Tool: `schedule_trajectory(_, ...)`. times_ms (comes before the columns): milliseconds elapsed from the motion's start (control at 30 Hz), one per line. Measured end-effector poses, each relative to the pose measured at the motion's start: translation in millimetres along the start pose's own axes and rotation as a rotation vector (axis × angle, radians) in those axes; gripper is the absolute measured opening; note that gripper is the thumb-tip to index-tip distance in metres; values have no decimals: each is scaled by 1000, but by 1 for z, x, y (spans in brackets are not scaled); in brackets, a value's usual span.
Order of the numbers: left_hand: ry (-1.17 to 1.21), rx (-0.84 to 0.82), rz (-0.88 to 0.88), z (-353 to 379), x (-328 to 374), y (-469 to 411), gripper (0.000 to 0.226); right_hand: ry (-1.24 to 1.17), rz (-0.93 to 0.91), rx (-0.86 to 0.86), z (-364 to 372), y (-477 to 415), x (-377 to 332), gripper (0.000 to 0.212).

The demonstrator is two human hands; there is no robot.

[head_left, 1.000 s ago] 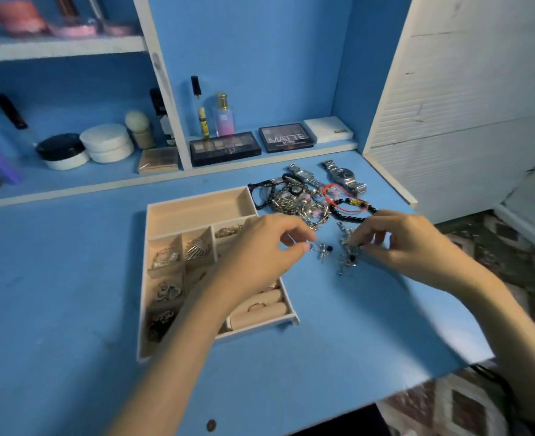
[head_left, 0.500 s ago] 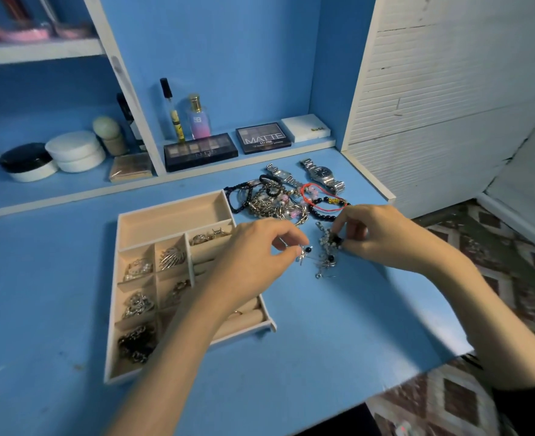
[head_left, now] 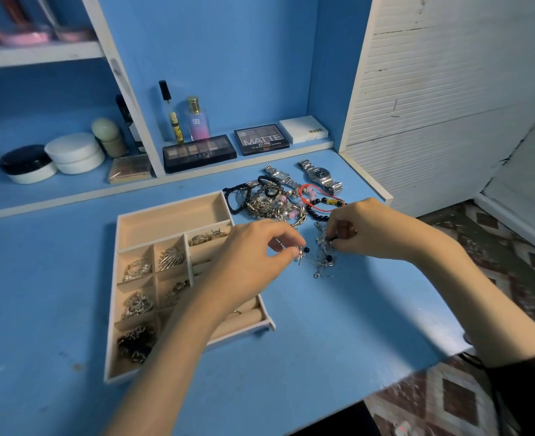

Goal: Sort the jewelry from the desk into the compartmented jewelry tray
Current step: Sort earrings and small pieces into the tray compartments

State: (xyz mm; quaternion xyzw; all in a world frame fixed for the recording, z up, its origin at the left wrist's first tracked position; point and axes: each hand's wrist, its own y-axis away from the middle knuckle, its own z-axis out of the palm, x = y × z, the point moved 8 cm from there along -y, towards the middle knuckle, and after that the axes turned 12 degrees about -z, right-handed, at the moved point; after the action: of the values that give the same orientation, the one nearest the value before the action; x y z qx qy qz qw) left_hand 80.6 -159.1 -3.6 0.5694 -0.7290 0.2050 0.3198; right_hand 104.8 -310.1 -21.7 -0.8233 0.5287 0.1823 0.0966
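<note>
On the blue desk (head_left: 338, 325) the left hand (head_left: 247, 259) reaches across the right side of the compartmented jewelry tray (head_left: 124, 313), thumb and forefinger pinched on a small silver earring with a black bead (head_left: 303, 252) held just right of the tray's edge. The right hand (head_left: 373, 229) is just beside it, fingertips closed on the top of a tangled cluster of silver earrings (head_left: 323, 258) that trails down to the desk. Far of both hands lies a heap of bracelets (head_left: 271, 202), dark beaded, pink beaded and chain ones mixed, with a red cord bracelet (head_left: 310, 199) at its right side and 2 metal watches (head_left: 319, 176) beyond it. The tray's small left compartments hold silver pieces, the long far compartment looks bare, and a ring (head_left: 236, 312) sits in the padded rolls near the wrist. On the shelf at the back stand 2 eyeshadow palettes (head_left: 199, 152), a perfume bottle (head_left: 197, 121) and round white jars (head_left: 74, 152).
</note>
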Motion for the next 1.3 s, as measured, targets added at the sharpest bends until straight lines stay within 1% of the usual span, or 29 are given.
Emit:
schedule_trajectory(100, 4, -2, -2, -1, -1, 1, 12, 6, 10, -15, -1, -1, -1, 13)
schedule_trajectory(233, 3, -6, 3, -2, -1, 2, 12, -5, 15, -2, 0, 0, -2, 12)
schedule_trajectory(367, 4, -4, 11, -3, -1, 2, 12, -25, 23, 28, 3, 4, -1, 19)
schedule_trajectory(533, 6, 2, 10, -5, -2, 2, 12, -97, 14, 199, -11, 12, -1, 18)
schedule_trajectory(667, 4, 5, 10, -4, -2, 0, 11, -192, -12, 398, -32, 21, -7, 18)
schedule_trajectory(800, 19, 30, 5, -3, -1, -6, 12, -390, -24, 550, -51, 28, -9, 21)
schedule_trajectory(900, 19, 44, 2, 1, 1, -14, 14, -551, -74, 647, -64, 32, -15, 23)
schedule_trajectory(967, 4, 42, -4, 4, 2, -20, 15, -618, -114, 713, -72, 35, -19, 25)
schedule_trajectory(1200, -82, 21, -27, 22, 4, -37, 14, -702, -196, 936, -92, 50, -27, 28)
schedule_trajectory(1300, -112, -1, -35, 33, 5, -42, 23, -712, -228, 1038, -97, 56, -30, 27)
